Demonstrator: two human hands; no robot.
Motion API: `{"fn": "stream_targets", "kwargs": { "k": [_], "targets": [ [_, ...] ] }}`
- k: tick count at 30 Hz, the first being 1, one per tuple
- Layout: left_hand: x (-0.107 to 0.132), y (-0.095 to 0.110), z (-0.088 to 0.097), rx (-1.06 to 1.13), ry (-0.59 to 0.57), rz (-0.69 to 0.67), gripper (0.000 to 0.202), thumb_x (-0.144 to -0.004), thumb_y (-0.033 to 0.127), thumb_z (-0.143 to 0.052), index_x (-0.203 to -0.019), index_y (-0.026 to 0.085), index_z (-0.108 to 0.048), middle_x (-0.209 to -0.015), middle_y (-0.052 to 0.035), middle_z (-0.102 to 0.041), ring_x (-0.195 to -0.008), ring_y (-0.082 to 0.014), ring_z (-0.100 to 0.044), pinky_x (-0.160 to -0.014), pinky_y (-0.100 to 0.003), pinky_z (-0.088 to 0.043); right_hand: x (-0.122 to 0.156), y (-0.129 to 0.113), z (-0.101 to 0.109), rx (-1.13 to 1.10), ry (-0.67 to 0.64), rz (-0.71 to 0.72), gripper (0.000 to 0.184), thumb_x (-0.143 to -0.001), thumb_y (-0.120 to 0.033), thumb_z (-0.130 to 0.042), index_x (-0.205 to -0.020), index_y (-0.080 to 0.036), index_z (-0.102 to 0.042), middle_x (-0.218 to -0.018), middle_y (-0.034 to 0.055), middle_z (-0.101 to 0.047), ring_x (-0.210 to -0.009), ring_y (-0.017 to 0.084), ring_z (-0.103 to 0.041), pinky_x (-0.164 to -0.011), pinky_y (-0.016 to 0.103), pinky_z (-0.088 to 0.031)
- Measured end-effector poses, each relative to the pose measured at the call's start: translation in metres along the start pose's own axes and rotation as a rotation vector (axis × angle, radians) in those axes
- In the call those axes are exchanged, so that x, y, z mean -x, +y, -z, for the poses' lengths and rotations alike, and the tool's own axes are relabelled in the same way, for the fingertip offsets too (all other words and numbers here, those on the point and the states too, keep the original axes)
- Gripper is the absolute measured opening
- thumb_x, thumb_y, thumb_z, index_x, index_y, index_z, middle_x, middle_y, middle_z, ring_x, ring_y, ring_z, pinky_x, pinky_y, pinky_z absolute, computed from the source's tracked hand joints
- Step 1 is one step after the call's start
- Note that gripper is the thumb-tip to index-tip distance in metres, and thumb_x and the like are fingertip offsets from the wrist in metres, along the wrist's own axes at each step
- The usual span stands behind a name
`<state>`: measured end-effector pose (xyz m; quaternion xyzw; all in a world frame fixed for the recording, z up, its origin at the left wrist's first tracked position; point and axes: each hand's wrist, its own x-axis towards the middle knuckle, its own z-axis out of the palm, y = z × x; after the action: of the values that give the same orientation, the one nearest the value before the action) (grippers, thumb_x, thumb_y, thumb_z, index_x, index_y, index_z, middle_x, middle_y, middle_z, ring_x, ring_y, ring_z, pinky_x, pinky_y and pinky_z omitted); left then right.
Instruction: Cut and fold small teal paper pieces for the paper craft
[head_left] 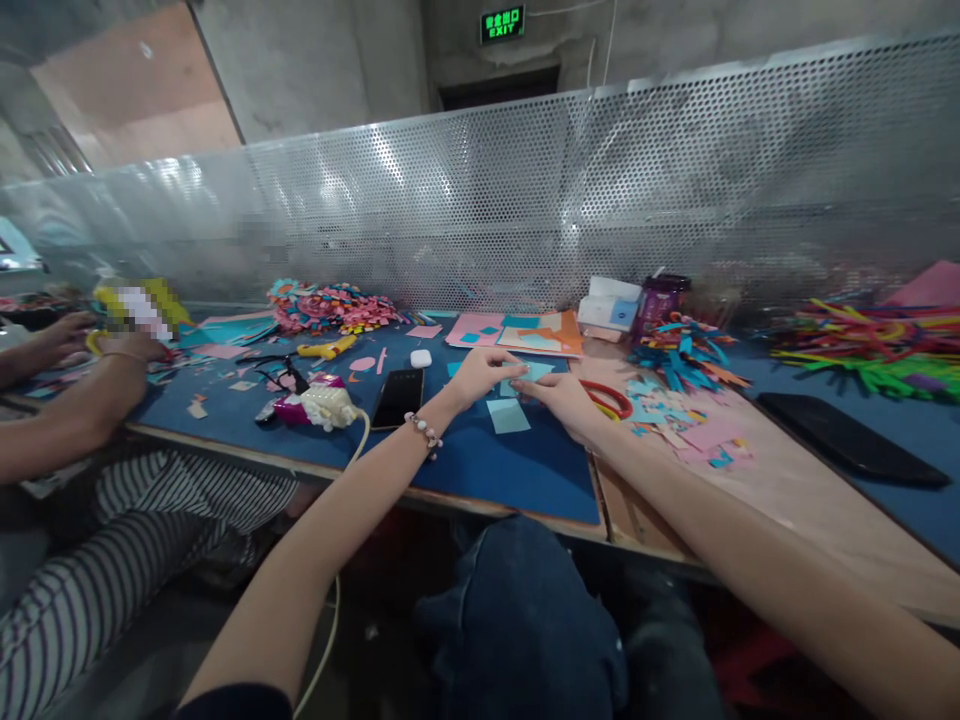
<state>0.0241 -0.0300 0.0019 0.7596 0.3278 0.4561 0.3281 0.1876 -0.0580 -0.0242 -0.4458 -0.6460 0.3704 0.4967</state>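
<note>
My left hand (484, 373) has its fingers pinched on a small piece of light blue paper (511, 386) above the blue mat. From the other side my right hand (562, 398) pinches the same paper; the exact fold or shape is too small to make out. Just below the hands a light blue paper square (508, 417) lies flat. Another light blue sheet (538, 371) shows behind the fingers. Beside my right wrist are red loop handles (611, 398), probably of scissors, partly hidden by the hand.
A black phone (399, 398), a white earphone case (421, 358) and a power strip (322, 405) lie to the left. Paper scraps (667, 408) and paper strips (870, 345) spread rightward. A perforated metal panel (480, 210) stands behind. A co-worker's hands (131, 350) work at far left.
</note>
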Motion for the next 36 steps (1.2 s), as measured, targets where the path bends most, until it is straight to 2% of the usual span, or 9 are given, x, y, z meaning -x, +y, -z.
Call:
{"fn": "stream_targets", "kwargs": {
  "k": [7, 13, 17, 21, 29, 36],
  "targets": [
    [-0.002, -0.005, -0.003, 0.038, 0.081, 0.030, 0.033, -0.067, 0.046, -0.066, -0.075, 0.014, -0.069, -0.074, -0.0038, -0.063, -0.064, -0.0102, -0.049, -0.060, -0.024, -0.039, 0.000, -0.004, 0.001, -0.056, -0.068, -0.027, 0.046, -0.060, -0.059, -0.067, -0.063, -0.013, -0.070, -0.063, 0.0066, -0.065, -0.056, 0.012, -0.047, -0.054, 0.028, -0.032],
    [-0.004, -0.009, -0.003, 0.139, 0.102, 0.028, 0.032, -0.065, 0.043, -0.069, -0.076, 0.013, -0.069, -0.072, -0.0032, -0.062, -0.065, -0.0104, -0.050, -0.062, -0.025, -0.039, 0.002, -0.002, 0.001, -0.055, -0.067, 0.023, 0.043, -0.063, -0.057, -0.067, -0.065, -0.015, -0.068, -0.066, 0.0045, -0.065, -0.056, 0.011, -0.046, -0.054, 0.027, -0.032],
    [-0.003, -0.007, -0.003, 0.188, 0.162, 0.086, 0.033, -0.063, 0.043, -0.071, -0.075, 0.013, -0.069, -0.069, -0.0020, -0.060, -0.061, -0.0090, -0.047, -0.059, -0.024, -0.036, 0.001, -0.003, 0.001, -0.070, -0.113, 0.051, 0.040, -0.064, -0.054, -0.068, -0.066, -0.015, -0.067, -0.066, 0.0033, -0.064, -0.059, 0.011, -0.048, -0.057, 0.026, -0.034],
    [-0.001, -0.004, -0.005, 0.206, 0.202, 0.106, 0.032, -0.061, 0.043, -0.071, -0.072, 0.012, -0.068, -0.066, -0.0014, -0.058, -0.058, -0.0079, -0.043, -0.056, -0.023, -0.034, -0.002, -0.001, 0.002, -0.092, -0.103, 0.062, 0.038, -0.063, -0.051, -0.070, -0.067, -0.013, -0.067, -0.065, 0.0027, -0.063, -0.061, 0.011, -0.050, -0.061, 0.025, -0.037],
    [0.000, -0.004, -0.006, 0.142, 0.148, 0.056, 0.031, -0.065, 0.043, -0.069, -0.070, 0.013, -0.067, -0.066, -0.0013, -0.058, -0.060, -0.0085, -0.045, -0.058, -0.023, -0.035, -0.002, 0.001, 0.010, -0.045, -0.171, 0.037, 0.038, -0.063, -0.051, -0.070, -0.071, -0.014, -0.067, -0.071, 0.0036, -0.066, -0.063, 0.011, -0.054, -0.059, 0.024, -0.039],
    [0.000, -0.004, -0.007, 0.090, 0.146, 0.067, 0.034, -0.064, 0.045, -0.069, -0.074, 0.013, -0.068, -0.069, -0.0024, -0.061, -0.060, -0.0091, -0.047, -0.057, -0.023, -0.037, -0.002, -0.001, 0.012, -0.073, -0.192, -0.017, 0.040, -0.058, -0.051, -0.073, -0.065, -0.013, -0.065, -0.066, 0.0040, -0.064, -0.058, 0.010, -0.052, -0.054, 0.022, -0.039]
  ]
}}
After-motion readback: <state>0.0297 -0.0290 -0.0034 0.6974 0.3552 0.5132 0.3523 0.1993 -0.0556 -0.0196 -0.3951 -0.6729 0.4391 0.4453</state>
